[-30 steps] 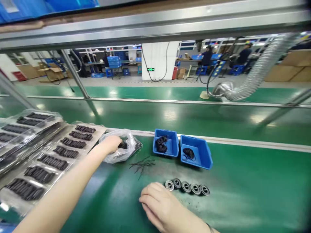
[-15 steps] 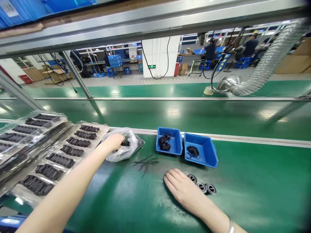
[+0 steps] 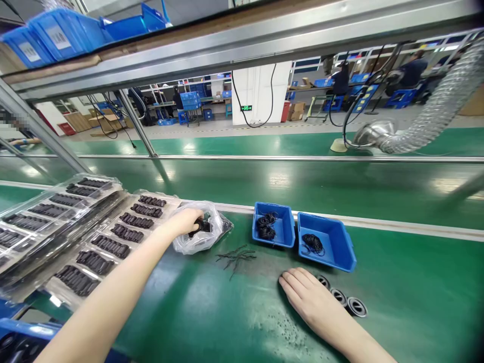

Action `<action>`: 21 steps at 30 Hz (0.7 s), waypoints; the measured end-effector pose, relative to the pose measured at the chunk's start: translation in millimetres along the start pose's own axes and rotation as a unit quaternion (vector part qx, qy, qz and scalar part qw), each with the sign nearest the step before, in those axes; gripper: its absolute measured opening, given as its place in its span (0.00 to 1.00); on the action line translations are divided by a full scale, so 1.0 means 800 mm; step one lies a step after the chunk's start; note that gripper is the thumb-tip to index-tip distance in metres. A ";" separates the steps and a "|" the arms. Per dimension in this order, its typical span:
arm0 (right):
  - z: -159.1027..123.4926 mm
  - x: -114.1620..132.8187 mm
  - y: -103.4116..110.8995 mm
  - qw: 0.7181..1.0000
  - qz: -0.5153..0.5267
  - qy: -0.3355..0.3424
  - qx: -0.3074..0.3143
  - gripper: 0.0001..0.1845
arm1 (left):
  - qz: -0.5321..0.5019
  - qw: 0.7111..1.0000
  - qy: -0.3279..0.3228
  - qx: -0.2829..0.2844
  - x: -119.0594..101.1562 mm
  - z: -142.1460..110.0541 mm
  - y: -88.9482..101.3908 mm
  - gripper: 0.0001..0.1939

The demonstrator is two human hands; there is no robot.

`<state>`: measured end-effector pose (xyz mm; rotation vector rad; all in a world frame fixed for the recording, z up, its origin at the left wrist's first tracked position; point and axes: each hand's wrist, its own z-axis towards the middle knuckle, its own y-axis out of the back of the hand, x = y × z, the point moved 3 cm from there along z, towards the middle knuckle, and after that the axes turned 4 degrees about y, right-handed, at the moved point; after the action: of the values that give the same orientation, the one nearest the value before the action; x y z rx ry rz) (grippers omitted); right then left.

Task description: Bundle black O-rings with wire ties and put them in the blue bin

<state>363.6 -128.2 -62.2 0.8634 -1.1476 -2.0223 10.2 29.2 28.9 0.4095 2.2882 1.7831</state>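
My left hand [image 3: 187, 221] reaches into a clear plastic bag [image 3: 206, 236] of small black parts, its fingers closed round some of them. My right hand [image 3: 307, 296] lies flat on the green bench, fingers stretched out, covering part of a row of round black-and-silver rings [image 3: 348, 301]; three rings show to its right. Behind them stand two blue bins, the left bin [image 3: 284, 226] and the right bin [image 3: 336, 234], each holding thin black rings. A small heap of thin black strips [image 3: 236, 256] lies between the bag and my right hand.
Clear blister trays [image 3: 81, 237] full of black parts are stacked at the left. A conveyor belt [image 3: 287, 184] runs behind the bench, with a silver flexible duct [image 3: 423, 126] above it at the right. People work at distant stations. Blue crates [image 3: 56, 33] sit on the overhead shelf.
My right hand slid right over the row of rings and now covers part of it. The left hand stays in the bag. The view has shifted left and up slightly.
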 end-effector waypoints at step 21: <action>0.036 0.015 0.013 0.998 0.061 -0.004 -0.024 0.16 | -0.120 0.987 0.028 -0.106 0.015 -0.029 0.014 0.10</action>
<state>336.3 -128.7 -43.9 0.7437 -1.1247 -1.9481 -7.4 14.6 45.6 0.0449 2.0509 1.9069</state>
